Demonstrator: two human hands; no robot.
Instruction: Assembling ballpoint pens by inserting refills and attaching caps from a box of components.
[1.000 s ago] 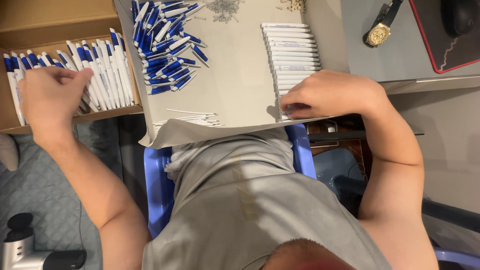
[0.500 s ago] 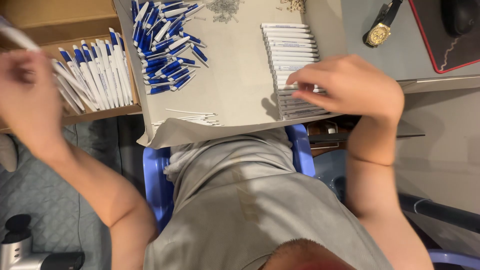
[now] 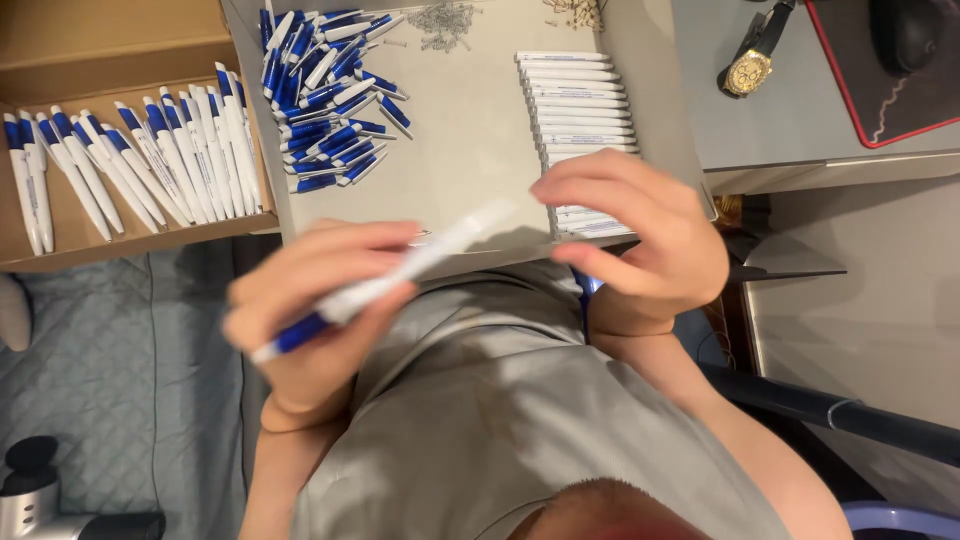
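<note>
My left hand grips a white pen with a blue end, held slantwise over my lap; it is motion-blurred. My right hand hovers just right of the pen's white tip, fingers curled and apart, and I cannot make out anything in it. Behind it lies a neat row of white pen barrels on the grey board. A heap of blue-and-white pen parts sits at the board's far left. A cardboard box on the left holds several assembled pens.
Small metal springs lie at the board's far edge. A gold wristwatch and a red-edged black mat rest on the grey desk at right. A grey handheld device lies on the quilted floor mat, bottom left.
My left hand left the cardboard box and came to the middle carrying a pen. My right hand lifted off the row of white barrels and moved toward the pen's tip.
</note>
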